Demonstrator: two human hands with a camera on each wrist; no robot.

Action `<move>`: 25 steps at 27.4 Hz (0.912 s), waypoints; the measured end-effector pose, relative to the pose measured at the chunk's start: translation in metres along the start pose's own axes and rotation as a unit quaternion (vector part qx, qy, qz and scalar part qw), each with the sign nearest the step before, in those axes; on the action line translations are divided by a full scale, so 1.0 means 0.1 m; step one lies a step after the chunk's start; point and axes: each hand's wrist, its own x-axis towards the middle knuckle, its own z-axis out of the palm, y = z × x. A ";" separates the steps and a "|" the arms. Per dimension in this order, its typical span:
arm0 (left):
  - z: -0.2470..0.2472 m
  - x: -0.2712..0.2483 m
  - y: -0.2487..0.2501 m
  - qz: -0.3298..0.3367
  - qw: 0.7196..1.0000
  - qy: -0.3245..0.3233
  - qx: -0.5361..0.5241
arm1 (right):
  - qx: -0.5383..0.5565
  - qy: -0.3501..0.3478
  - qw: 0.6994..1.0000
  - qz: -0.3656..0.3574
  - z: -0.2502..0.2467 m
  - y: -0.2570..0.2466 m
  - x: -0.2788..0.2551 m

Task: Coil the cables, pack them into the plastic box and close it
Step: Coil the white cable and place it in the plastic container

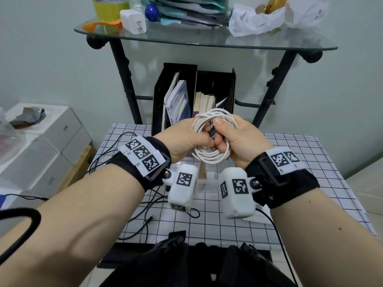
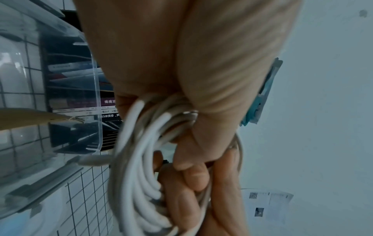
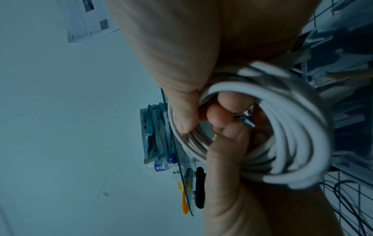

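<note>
A white cable point(image 1: 209, 158) is wound into a coil of several loops and held above the gridded table point(image 1: 290, 162). My left hand point(image 1: 186, 139) grips the coil's left side, thumb pressed over the loops point(image 2: 137, 167). My right hand point(image 1: 234, 137) grips the right side with its fingers curled through the coil point(image 3: 292, 127). A thin black cable point(image 1: 145, 216) lies loose on the table at the left. The clear plastic box point(image 2: 96, 99) stands open under the hands; in the head view the wrist cameras hide most of it.
A black file holder point(image 1: 186, 79) with books stands just behind the hands. Above it is a cluttered glass shelf point(image 1: 186, 41) on black legs. White boxes point(image 1: 51, 141) are stacked to the left of the table.
</note>
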 end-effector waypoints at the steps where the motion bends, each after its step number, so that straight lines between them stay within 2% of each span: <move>1: 0.00 0.00 0.01 -0.004 1.000 -0.002 0.010 | -0.009 0.003 1.000 -0.003 0.01 0.00 -0.01; 4: -0.03 0.01 -0.03 -0.024 0.999 0.013 0.027 | -0.027 0.017 0.999 -0.010 0.01 -0.03 -0.04; 7: -0.05 0.04 -0.08 -0.061 0.993 0.076 0.060 | -0.050 0.029 0.998 -0.019 0.01 -0.04 -0.05; 9: -0.03 0.04 -0.09 -0.059 0.986 0.127 0.090 | -0.089 0.043 0.995 -0.035 0.01 -0.04 -0.05; 15: -0.03 0.02 -0.08 -0.069 0.941 0.247 0.221 | -0.170 0.059 0.981 -0.072 0.03 -0.07 -0.05; 25: -0.03 0.03 -0.05 -0.061 0.952 0.257 0.156 | -0.268 0.078 0.952 -0.122 0.09 -0.09 -0.06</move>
